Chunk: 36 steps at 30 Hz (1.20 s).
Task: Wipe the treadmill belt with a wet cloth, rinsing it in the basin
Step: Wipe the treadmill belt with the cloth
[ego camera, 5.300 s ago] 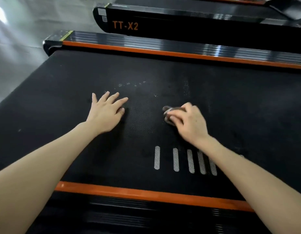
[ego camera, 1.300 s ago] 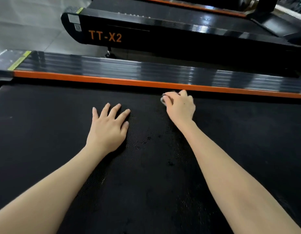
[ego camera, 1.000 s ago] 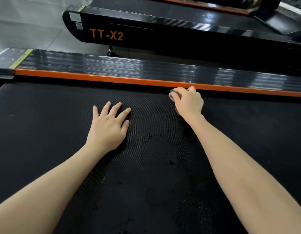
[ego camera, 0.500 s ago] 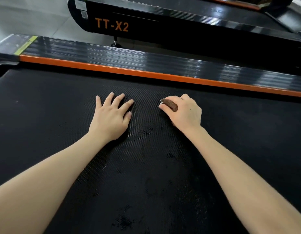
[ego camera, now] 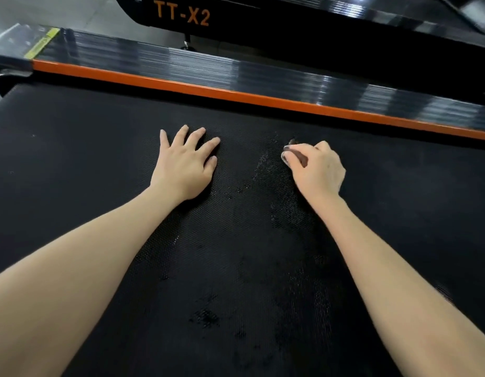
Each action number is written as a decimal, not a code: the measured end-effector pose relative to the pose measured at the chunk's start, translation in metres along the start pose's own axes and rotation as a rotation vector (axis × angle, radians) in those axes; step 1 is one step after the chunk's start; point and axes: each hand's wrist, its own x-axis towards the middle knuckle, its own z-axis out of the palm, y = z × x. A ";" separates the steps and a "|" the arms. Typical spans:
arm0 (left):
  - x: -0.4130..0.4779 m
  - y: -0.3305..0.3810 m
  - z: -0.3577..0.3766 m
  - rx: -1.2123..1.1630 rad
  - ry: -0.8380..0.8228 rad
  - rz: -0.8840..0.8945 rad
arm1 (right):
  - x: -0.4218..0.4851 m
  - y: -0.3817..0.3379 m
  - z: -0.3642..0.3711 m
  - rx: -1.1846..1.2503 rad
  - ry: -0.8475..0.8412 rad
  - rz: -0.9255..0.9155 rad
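Observation:
The black textured treadmill belt (ego camera: 72,164) fills most of the view, with wet, shiny streaks between and below my hands. My left hand (ego camera: 185,163) lies flat on the belt, fingers spread. My right hand (ego camera: 316,170) is curled round a small dark, bunched cloth (ego camera: 297,156), of which only a bit shows between thumb and fingers; it is pressed on the belt. No basin is in view.
An orange strip (ego camera: 235,95) and a glossy black side rail (ego camera: 208,66) border the belt's far edge. Beyond it stands a second treadmill marked TT-X2 (ego camera: 181,14). Grey floor (ego camera: 45,9) shows at the top left.
My right hand with the cloth has come back from the orange edge toward me and slid right across the belt. The left hand has stayed flat in place.

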 end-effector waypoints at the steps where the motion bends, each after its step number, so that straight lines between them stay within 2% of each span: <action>1: 0.000 0.000 0.000 -0.001 0.001 0.001 | -0.009 -0.007 -0.001 0.007 -0.008 -0.012; 5: -0.001 0.002 0.000 0.005 0.008 0.009 | -0.097 -0.036 -0.020 0.136 -0.046 -0.305; 8: -0.002 0.001 0.000 -0.001 0.016 0.011 | -0.129 -0.022 -0.040 0.184 -0.126 -0.455; 10: -0.002 0.000 0.000 0.002 0.015 0.013 | -0.111 0.001 -0.041 0.072 -0.046 -0.386; 14: 0.000 0.000 0.003 0.003 0.000 0.018 | -0.081 0.023 -0.037 -0.044 0.040 0.018; 16: 0.002 -0.001 0.004 0.017 0.002 0.021 | -0.112 -0.001 -0.039 -0.046 0.056 -0.038; 19: 0.001 -0.004 0.003 0.017 0.009 0.017 | -0.181 -0.031 -0.056 0.114 -0.094 -0.312; 21: 0.002 -0.004 0.003 0.010 0.004 0.011 | -0.187 -0.021 -0.064 0.141 -0.132 -0.363; 26: -0.001 -0.004 -0.004 -0.010 -0.036 0.002 | -0.153 0.010 -0.058 0.058 0.031 -0.120; 30: -0.024 0.005 -0.028 -0.144 0.003 -0.086 | -0.156 0.009 -0.054 0.026 0.022 -0.105; 34: -0.101 0.008 -0.054 -0.185 0.076 0.040 | -0.158 0.001 -0.059 0.022 -0.047 -0.018; 36: -0.148 0.001 -0.059 -0.176 0.073 0.045 | -0.173 -0.012 -0.064 0.030 -0.039 0.012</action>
